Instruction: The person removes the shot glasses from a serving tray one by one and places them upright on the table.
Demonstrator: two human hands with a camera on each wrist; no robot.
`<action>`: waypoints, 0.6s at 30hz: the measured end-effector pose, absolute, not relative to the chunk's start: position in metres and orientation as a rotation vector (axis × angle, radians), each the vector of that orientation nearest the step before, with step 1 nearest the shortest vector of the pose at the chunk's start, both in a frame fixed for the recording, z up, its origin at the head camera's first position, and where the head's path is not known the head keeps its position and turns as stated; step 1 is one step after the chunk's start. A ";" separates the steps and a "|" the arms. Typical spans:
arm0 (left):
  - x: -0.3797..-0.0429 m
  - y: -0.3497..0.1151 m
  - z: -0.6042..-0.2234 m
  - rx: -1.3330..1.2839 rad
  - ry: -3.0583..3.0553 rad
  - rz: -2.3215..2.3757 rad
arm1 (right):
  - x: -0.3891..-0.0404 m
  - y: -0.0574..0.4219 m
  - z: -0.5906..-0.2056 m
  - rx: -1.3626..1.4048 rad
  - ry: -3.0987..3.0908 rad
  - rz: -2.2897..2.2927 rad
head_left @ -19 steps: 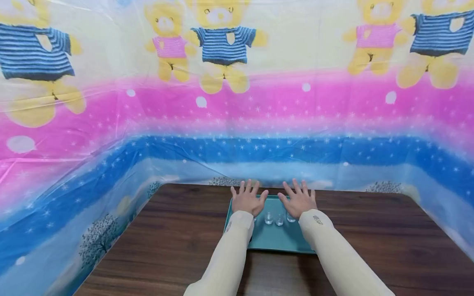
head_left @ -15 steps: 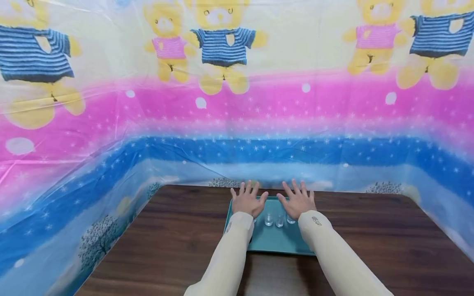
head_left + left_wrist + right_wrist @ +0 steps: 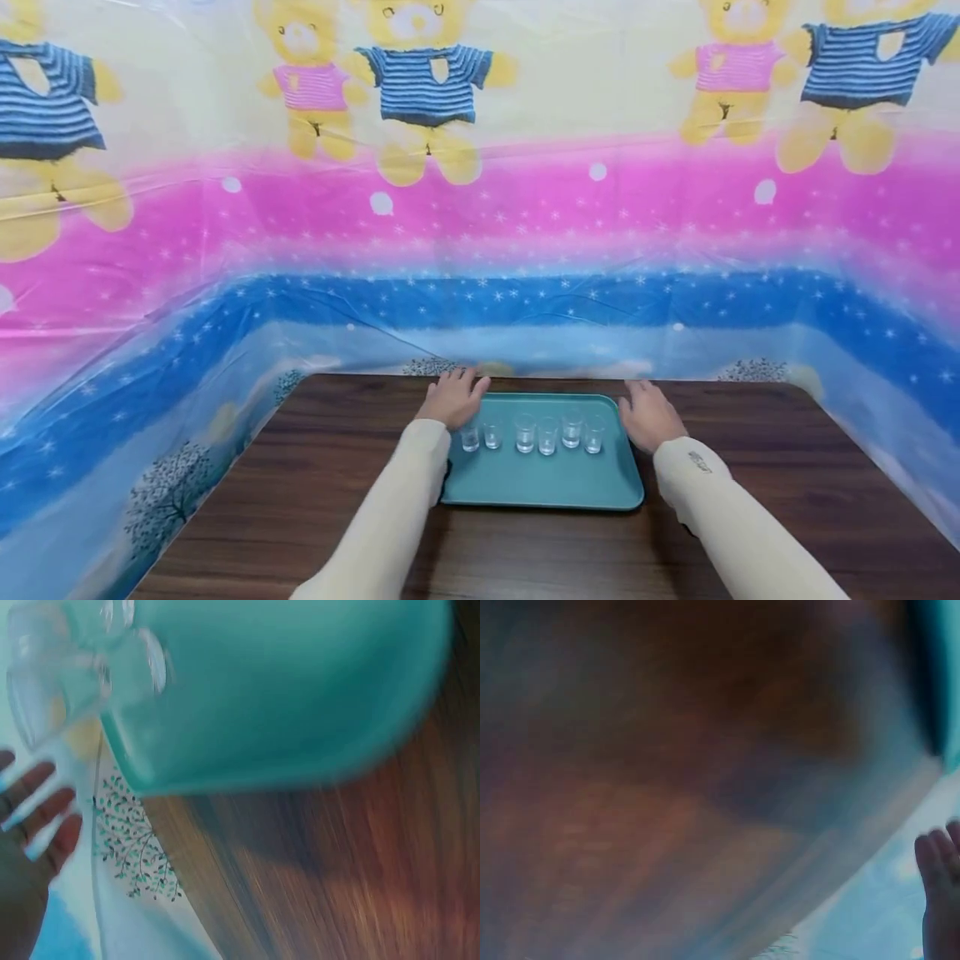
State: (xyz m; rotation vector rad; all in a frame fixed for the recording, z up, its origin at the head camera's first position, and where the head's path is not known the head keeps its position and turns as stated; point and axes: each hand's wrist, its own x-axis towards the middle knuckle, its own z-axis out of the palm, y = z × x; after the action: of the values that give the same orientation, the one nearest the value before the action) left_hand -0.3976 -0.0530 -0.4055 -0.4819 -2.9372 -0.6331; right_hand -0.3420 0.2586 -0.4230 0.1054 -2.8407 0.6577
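A green tray (image 3: 540,485) lies on the table with several small clear glasses (image 3: 525,435) standing in a loose row across it. My left hand (image 3: 453,400) is over the tray's far left corner, fingers extended, holding nothing. In the left wrist view its fingers (image 3: 46,814) look spread, apart from the glasses (image 3: 60,697) and the tray (image 3: 300,697). Just beyond the tray's right edge is my right hand (image 3: 652,417), holding nothing. Its fingers (image 3: 932,855) look fairly straight in the blurred right wrist view. Whether either hand touches the tray cannot be told.
The dark wooden table (image 3: 337,483) extends on both sides of the tray. A printed cloth (image 3: 480,300) with bears and snowflakes hangs behind the table and along its sides.
Both hands have moved apart, from above the glasses to the tray's left and right sides. More of the tray and glasses now shows. The head view has turned slightly right.
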 end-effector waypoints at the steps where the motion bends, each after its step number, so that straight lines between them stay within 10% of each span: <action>1: -0.398 -0.058 -0.405 -0.538 -2.932 -0.675 | -0.339 0.267 -0.427 0.107 -2.861 0.675; 18: -0.374 -0.088 -0.422 -0.975 -2.822 -0.949 | -0.309 0.288 -0.460 0.358 -3.009 0.764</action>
State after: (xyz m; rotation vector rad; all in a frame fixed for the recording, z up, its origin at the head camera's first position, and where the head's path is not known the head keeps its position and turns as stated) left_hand -0.3739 -0.0883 -0.4225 -0.9753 -2.8220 -0.9492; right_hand -0.3093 0.2880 -0.4598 0.3581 -3.0085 0.7635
